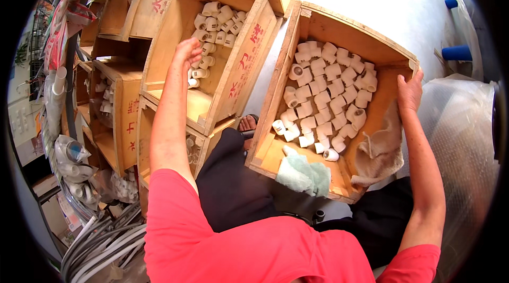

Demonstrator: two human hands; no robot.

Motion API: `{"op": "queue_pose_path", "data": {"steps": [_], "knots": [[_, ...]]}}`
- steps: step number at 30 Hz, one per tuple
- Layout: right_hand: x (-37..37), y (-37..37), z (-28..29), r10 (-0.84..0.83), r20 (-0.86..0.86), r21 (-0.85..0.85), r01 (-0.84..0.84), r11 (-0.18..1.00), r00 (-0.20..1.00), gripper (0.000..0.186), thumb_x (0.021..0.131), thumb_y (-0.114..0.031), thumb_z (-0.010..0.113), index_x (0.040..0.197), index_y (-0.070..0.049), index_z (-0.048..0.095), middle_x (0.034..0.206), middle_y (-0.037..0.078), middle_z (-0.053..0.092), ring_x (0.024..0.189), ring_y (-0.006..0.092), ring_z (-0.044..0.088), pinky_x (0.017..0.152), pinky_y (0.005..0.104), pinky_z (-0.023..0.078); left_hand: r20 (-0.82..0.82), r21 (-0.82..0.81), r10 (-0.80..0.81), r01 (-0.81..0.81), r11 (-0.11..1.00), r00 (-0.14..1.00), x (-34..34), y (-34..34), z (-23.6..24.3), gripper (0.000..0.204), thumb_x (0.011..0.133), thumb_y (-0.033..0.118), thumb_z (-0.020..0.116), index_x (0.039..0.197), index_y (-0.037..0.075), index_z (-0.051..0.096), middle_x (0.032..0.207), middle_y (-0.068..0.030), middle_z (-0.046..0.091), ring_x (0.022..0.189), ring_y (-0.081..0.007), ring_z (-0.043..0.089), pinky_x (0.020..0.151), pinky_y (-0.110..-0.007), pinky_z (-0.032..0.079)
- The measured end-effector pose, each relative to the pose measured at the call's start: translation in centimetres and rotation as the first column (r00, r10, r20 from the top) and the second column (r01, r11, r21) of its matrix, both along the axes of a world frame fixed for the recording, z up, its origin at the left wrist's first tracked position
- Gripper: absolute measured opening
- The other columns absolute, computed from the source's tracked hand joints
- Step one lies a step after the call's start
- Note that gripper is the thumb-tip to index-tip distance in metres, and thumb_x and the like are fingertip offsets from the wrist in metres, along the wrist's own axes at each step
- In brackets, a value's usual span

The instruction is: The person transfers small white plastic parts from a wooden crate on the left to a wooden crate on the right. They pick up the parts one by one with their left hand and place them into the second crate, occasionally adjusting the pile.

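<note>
My left hand (187, 53), with its fingers curled, is over the left wooden crate (252, 52). White elbow pipe fittings (216, 23) lie in that crate, close to my fingertips. Whether a fitting is inside the curled fingers cannot be made out. My right hand (410, 94) grips the right side wall of a second wooden crate (344, 18), thumb on the rim. This crate is tilted towards me in front of my lap. Many white elbow fittings (334, 89) cover its bottom in loose rows. A green cloth (304, 175) and a beige cloth (379, 156) drape over its near end.
More wooden crates (128, 118) are stacked on the left, some holding fittings. Coiled grey and white tubing (106, 248) lies at lower left, below bagged parts (74, 161). Clear bubble wrap (450, 129) stands at right. My sandalled foot (247, 124) is between the two crates.
</note>
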State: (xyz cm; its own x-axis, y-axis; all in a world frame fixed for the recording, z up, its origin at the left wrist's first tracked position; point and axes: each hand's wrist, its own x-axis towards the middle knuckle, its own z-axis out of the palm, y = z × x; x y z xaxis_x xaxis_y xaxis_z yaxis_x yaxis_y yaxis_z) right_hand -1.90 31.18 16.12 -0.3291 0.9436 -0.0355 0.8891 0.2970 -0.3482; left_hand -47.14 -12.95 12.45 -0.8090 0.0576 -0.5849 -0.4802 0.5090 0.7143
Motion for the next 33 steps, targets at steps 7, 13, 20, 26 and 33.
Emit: {"op": "queue_pose_path", "data": {"steps": [7,13,20,26,33], "knots": [[0.5,0.4,-0.1,0.004,0.009,0.014,-0.004,1.0,1.0,0.058,0.081,-0.026,0.061,0.13,-0.009,0.034,0.104,0.027,0.063,0.098,0.0446,0.06,0.084,0.0501,0.047,0.007,-0.685,-0.567,0.417,0.597,0.824,0.4,-7.4,-9.4,0.038,0.078,0.012,0.065,0.114,0.002,0.06,0.107,-0.0178,0.065,0.102,-0.0307,0.062,0.08,-0.039,0.053],[-0.1,0.2,0.2,-0.003,-0.018,0.007,0.003,1.0,1.0,0.059,0.08,-0.025,0.061,0.131,-0.009,0.034,0.103,0.027,0.063,0.098,0.0452,0.06,0.085,0.05,0.047,0.2,-0.861,-0.67,0.454,0.227,0.715,2.8,-7.0,-11.2,0.043,0.077,0.006,0.065,0.119,0.002,0.057,0.127,-0.0197,0.051,0.118,-0.0374,0.052,0.097,-0.042,0.046],[0.1,0.1,0.5,-0.026,-0.003,0.004,0.026,1.0,1.0,0.061,0.08,-0.026,0.06,0.133,-0.009,0.034,0.103,0.026,0.064,0.098,0.043,0.06,0.085,0.0488,0.047,0.186,-0.902,-0.557,0.366,0.231,0.81,5.4,-4.7,-8.6,0.039,0.084,0.009,0.061,0.122,0.006,0.054,0.133,-0.0162,0.047,0.12,-0.0336,0.052,0.095,-0.043,0.047],[-0.4,0.0,0.6,-0.03,0.022,-0.013,0.031,0.999,0.999,0.062,0.08,-0.025,0.06,0.133,-0.009,0.033,0.103,0.025,0.065,0.097,0.042,0.061,0.085,0.0484,0.048,0.226,-0.907,-0.572,0.385,0.172,0.788,4.8,-5.2,-8.4,0.036,0.084,0.021,0.06,0.119,0.01,0.056,0.117,-0.0134,0.063,0.11,-0.0299,0.06,0.089,-0.042,0.049],[-0.2,-0.1,1.1,-0.055,0.02,-0.051,0.056,0.997,0.998,0.062,0.08,-0.025,0.06,0.133,-0.008,0.033,0.101,0.024,0.065,0.095,0.041,0.062,0.084,0.0476,0.049,0.172,-0.862,-0.542,0.392,0.321,0.822,5.5,-1.4,-4.4,0.051,0.067,0.045,0.071,0.104,0.01,0.065,0.109,-0.0132,0.067,0.103,-0.0287,0.063,0.086,-0.041,0.049]]}}
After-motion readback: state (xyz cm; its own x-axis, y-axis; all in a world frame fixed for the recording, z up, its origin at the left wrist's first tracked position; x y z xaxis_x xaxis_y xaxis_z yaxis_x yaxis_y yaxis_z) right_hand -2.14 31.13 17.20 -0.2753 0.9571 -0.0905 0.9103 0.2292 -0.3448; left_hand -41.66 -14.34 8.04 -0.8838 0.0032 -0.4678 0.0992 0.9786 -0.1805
